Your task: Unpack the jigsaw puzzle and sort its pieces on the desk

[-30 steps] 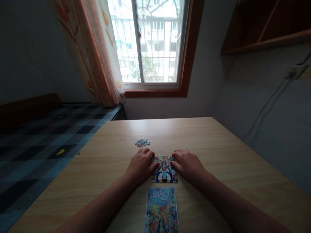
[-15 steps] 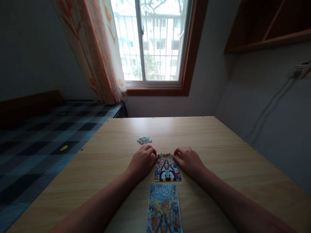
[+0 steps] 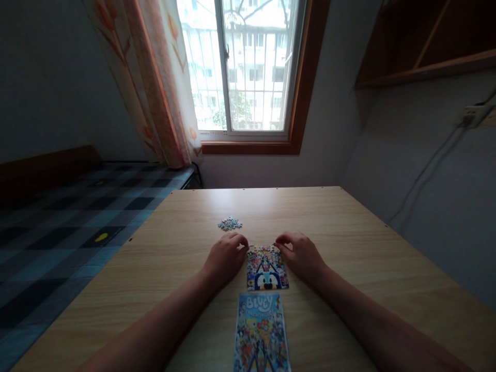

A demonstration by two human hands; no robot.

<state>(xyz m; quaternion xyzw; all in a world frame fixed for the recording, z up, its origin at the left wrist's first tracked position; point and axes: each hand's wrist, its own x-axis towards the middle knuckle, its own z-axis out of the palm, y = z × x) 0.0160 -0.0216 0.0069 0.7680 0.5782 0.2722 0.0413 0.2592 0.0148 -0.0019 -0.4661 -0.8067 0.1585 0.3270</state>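
Note:
A partly assembled jigsaw puzzle (image 3: 267, 268) with a blue cartoon dog's face lies flat on the table between my hands. Along its far edge runs a row of joined puzzle pieces (image 3: 263, 248). My left hand (image 3: 229, 254) pinches the left end of that row with thumb and forefinger. At the other end, my right hand (image 3: 301, 254) grips in the same way, its fingertips partly hiding the pieces. Nearer to me lies a Bluey picture sheet (image 3: 261, 330), printed with many cartoon figures. A small heap of loose puzzle pieces (image 3: 230, 223) sits beyond my left hand.
The light wooden table (image 3: 341, 222) reaches toward the wall under a barred window (image 3: 256, 77). A bed with a checked cover (image 3: 77, 222) stands on the left. A cable (image 3: 422, 173) hangs from a socket on the right wall, below a wooden shelf (image 3: 426, 70).
The row at the puzzle's far edge has tilted, and its surface looks lighter now. My right fingertips have moved slightly up and left. The heap and the picture sheet stay put.

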